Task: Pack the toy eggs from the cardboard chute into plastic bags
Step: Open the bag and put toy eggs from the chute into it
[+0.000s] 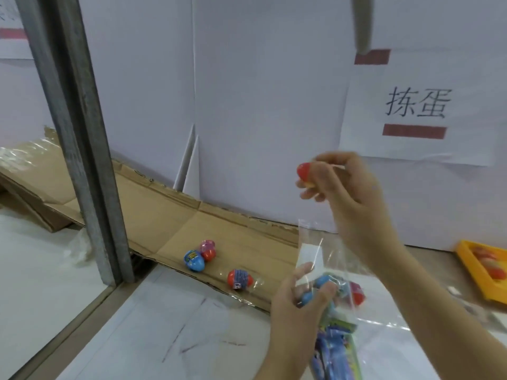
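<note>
Head view: the person's right hand [348, 193] is raised in front of the white wall panel [260, 105]. Its fingers are curled round a red egg [305, 171], which shows at the fingertips. The egg is in the air, above and just left of the mouth of the plastic bag [311, 239]. It is clear of the bag.

The left hand [297, 305] is lower and nearer the viewer. Its fingers and thumb are clenched on the bag at about mid-height, and the upper part of the bag stands up above the hand. Inside the bag, a blue toy egg [319, 283] lies against the fingers and a red-and-pink one [356, 294] sits just to its right. Printed packets [337, 349] hang below the hand; I cannot tell whether they are inside the same bag.

The cardboard chute [164, 215] slopes down from the left along the foot of the wall. Three eggs lie on its lower stretch. A blue egg [194, 260] touches a pink-topped egg [207, 249]. A labelled red egg [239, 279] lies apart, nearer the chute's front edge.

A metal post [74, 133] stands at the left, in front of the chute. A paper sign [417, 105] with printed characters is fixed to the wall on the right. A yellow tray [466, 259] rests at the far right edge of the white table [164, 325]; its contents are blurred.
</note>
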Tool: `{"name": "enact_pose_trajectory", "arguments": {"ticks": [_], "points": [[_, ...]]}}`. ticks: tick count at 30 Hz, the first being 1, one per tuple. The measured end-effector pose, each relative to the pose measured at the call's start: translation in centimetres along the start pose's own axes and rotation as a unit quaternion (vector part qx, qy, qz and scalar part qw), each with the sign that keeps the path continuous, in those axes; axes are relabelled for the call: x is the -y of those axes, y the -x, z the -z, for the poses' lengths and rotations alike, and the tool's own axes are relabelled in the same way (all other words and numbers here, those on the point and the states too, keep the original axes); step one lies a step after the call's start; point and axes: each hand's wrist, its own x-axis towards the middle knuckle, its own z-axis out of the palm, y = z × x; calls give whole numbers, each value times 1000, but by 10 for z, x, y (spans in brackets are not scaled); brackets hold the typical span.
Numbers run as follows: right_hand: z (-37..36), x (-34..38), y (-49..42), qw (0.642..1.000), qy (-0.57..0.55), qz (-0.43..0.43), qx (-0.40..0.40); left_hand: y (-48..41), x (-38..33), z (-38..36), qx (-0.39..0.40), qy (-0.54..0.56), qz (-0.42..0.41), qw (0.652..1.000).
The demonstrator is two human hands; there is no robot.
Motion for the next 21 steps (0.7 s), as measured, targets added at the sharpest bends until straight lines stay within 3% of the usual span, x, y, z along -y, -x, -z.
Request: {"name": "enact_pose_trajectory", "arguments": {"ticks": [2,4,8,13,17,21], "points": [[40,11,32,998,13,-10,-54,31,-1,-8,50,94,-83,991],[69,15,59,996,38,-38,-73,38,-4,-4,24,72,-134,988],[96,19,75,992,105,-72,-19,48,-1,-8,67,59,-187,978],[95,30,75,980,195,-44,-8,64,-9,-15,79,32,-216,973],[95,31,76,947,318,-25,24,68,-11,-17,95,14,-236,967],[96,29,77,939,331,-47,81,70,-11,-18,108,25,-226,968]]}}
